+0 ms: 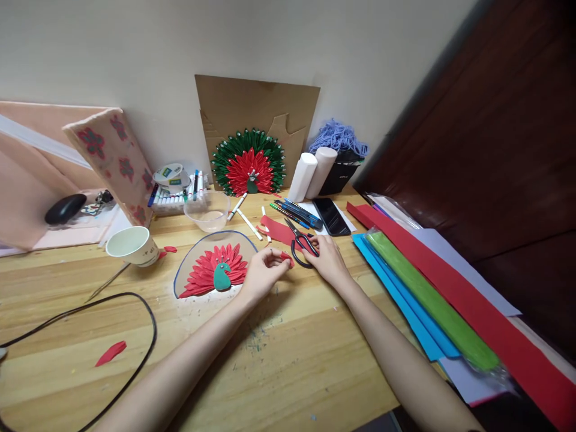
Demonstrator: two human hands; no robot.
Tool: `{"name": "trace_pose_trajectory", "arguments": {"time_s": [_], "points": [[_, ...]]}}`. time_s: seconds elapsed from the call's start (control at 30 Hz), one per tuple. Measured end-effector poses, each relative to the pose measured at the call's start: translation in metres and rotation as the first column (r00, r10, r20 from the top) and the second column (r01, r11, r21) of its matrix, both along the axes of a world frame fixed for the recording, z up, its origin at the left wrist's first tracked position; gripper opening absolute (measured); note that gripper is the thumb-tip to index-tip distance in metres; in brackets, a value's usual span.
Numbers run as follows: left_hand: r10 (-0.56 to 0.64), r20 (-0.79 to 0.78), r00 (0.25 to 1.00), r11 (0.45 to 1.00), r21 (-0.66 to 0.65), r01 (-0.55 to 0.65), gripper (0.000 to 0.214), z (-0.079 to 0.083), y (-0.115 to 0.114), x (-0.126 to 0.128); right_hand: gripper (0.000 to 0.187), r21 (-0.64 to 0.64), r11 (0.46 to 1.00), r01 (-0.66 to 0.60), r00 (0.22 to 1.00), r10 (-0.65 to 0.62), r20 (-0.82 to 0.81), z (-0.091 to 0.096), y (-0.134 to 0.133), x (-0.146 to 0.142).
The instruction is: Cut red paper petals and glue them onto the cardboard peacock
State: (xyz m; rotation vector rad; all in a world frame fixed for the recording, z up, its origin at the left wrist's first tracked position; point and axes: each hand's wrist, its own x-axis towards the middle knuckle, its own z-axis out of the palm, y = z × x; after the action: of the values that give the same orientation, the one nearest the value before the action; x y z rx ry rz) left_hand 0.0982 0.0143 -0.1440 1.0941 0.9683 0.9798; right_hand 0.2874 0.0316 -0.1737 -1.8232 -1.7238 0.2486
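My left hand point(261, 273) is closed, pinching a small piece of red crepe paper point(288, 258) between thumb and fingertips. My right hand point(330, 258) has its fingers on a handle of the black scissors point(308, 245), whose blades point away over a red paper strip point(278, 230). Beside my left hand lies a blue-edged cardboard fan shape point(191, 261). On it a green peacock body point(222, 278) is set among red paper feathers point(204, 267). A loose red feather point(111, 353) rests at the lower left of the table.
A finished-looking peacock point(252, 171) leans on cardboard point(256, 102) at the back. A paper cup point(132, 246), clear bowl point(207, 213) and black cable point(150, 306) are left. Pens point(297, 213), a phone point(332, 217) and coloured paper sheets point(432, 300) lie right.
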Motion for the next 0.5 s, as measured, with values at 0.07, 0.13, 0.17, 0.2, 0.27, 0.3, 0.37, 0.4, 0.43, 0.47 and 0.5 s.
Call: {"name": "trace_pose_trajectory", "arguments": {"time_s": [0.07, 0.13, 0.17, 0.2, 0.27, 0.3, 0.37, 0.4, 0.43, 0.47, 0.5], "points": [[-0.033, -0.007, 0.999, 0.999, 0.004, 0.033, 0.018, 0.001, 0.000, 0.000, 0.022, -0.051, 0.998, -0.021, 0.999, 0.023, 0.039, -0.004, 0.005, 0.000], [-0.061, -0.007, 0.998, 0.998, 0.000, 0.061, 0.018, 0.003, 0.001, -0.002, 0.024, -0.069, 0.997, -0.028, 0.998, 0.031, 0.048, -0.005, 0.006, 0.000], [-0.068, -0.008, 0.998, 0.998, -0.003, 0.068, 0.019, 0.004, 0.001, -0.002, 0.024, -0.071, 0.997, -0.027, 0.998, 0.031, 0.052, -0.005, 0.006, 0.000], [-0.072, -0.010, 0.997, 0.997, -0.006, 0.072, 0.021, 0.005, 0.002, -0.003, 0.024, -0.068, 0.997, -0.019, 0.999, 0.022, 0.047, -0.003, 0.005, 0.001], [-0.078, -0.017, 0.997, 0.997, -0.002, 0.078, 0.023, 0.008, 0.003, -0.005, 0.026, -0.056, 0.998, 0.008, 1.000, -0.010, -0.021, 0.001, 0.001, 0.002], [-0.085, -0.017, 0.996, 0.996, 0.005, 0.085, 0.023, 0.010, 0.003, -0.006, 0.027, -0.051, 0.998, 0.022, 0.994, -0.027, -0.110, 0.004, -0.001, 0.002], [-0.104, -0.017, 0.994, 0.994, 0.031, 0.104, 0.023, 0.016, 0.003, -0.008, 0.031, -0.081, 0.997, 0.012, 0.919, -0.042, -0.391, 0.013, -0.007, -0.002], [-0.115, -0.018, 0.993, 0.992, 0.049, 0.116, 0.022, 0.019, 0.003, -0.009, 0.030, -0.118, 0.993, -0.023, 0.829, -0.047, -0.557, 0.019, -0.011, -0.006], [-0.125, -0.020, 0.992, 0.990, 0.064, 0.126, 0.022, 0.022, 0.003, -0.010, 0.029, -0.167, 0.981, -0.099, 0.721, -0.045, -0.691, 0.024, -0.016, -0.012], [-0.129, -0.024, 0.991, 0.988, 0.078, 0.130, 0.021, 0.025, 0.004, -0.012, 0.027, -0.197, 0.961, -0.192, 0.606, -0.042, -0.795, 0.029, -0.020, -0.018], [-0.126, -0.028, 0.992, 0.988, 0.092, 0.128, 0.020, 0.027, 0.005, -0.013, 0.024, -0.192, 0.943, -0.271, 0.487, -0.037, -0.873, 0.033, -0.025, -0.025]]}}
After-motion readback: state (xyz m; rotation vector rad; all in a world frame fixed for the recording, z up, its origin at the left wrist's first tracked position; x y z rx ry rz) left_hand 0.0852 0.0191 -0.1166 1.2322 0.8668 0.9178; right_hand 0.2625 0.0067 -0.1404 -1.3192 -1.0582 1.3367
